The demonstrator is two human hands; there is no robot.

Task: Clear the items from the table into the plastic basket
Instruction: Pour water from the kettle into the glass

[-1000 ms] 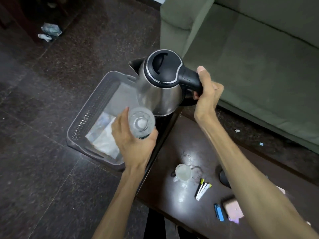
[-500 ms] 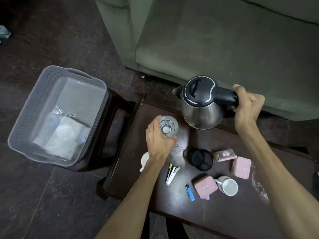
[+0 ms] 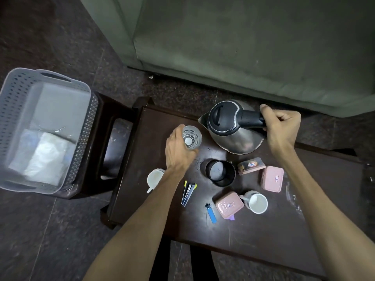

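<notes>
Left hand (image 3: pixel 178 152) gripping glass (image 3: pixel 191 137), right hand (image 3: pixel 281 127) gripping kettle (image 3: pixel 233 126) handle above table (image 3: pixel 253 230), three pink boxes, two white mugs, black holder (image 3: pixel 220 173), stapler (image 3: pixel 187 192), plastic basket (image 3: pixel 18 94) on stool (image 3: pixel 105 126) at left, well apart.

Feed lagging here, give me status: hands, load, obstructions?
Left hand shut on glass. Right hand shut on kettle. Basket off left, path open.

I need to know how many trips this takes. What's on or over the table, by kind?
Kettle: 1
Drinking glass: 1
White mugs: 2
Pink boxes: 3
Black cup: 1
Stapler: 1
Blue lighter: 1
Total: 10
</notes>
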